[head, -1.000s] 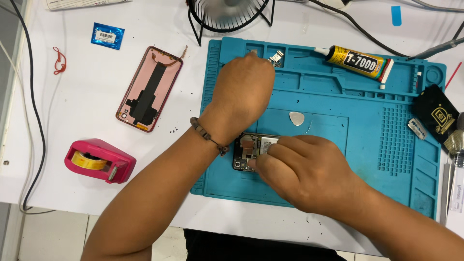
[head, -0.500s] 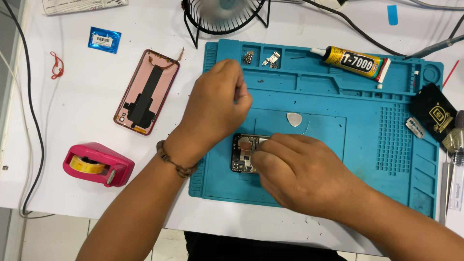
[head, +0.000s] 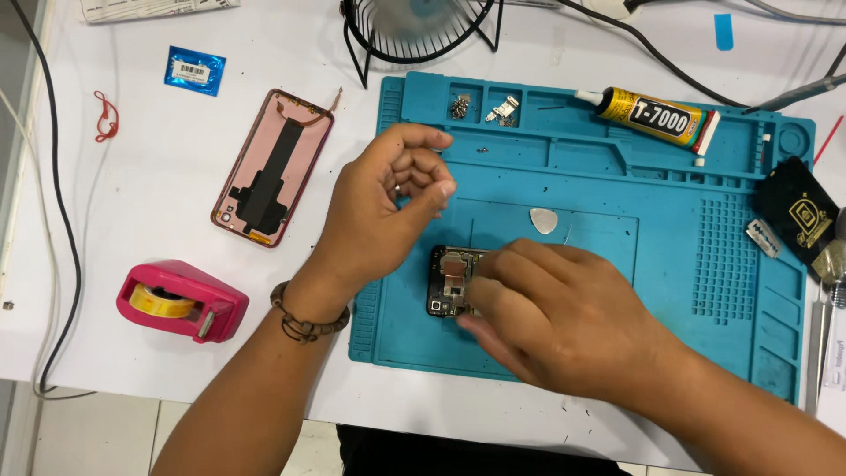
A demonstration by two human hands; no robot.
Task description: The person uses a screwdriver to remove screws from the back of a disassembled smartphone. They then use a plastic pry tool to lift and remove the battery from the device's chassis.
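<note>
An opened phone (head: 448,280), its dark circuit board showing, lies on the blue work mat (head: 687,291). My right hand (head: 564,326) covers the phone's right part, fingertips gripping its edge. My left hand (head: 388,203) hovers just above and left of the phone, fingers curled and thumb pinched against the forefinger. I cannot tell whether a tiny part sits in that pinch. Small screws (head: 460,106) and a metal bracket (head: 502,110) rest in the mat's top compartments.
A pink phone back cover (head: 273,167) and a pink tape dispenser (head: 181,301) lie left of the mat. A glue tube (head: 656,115), a white pick (head: 544,220), a black pouch (head: 802,216) and a fan (head: 423,31) surround the work spot.
My left hand has drawn back from the mat's top compartments toward the phone, its fingers pinched. My right hand has stayed on the phone.
</note>
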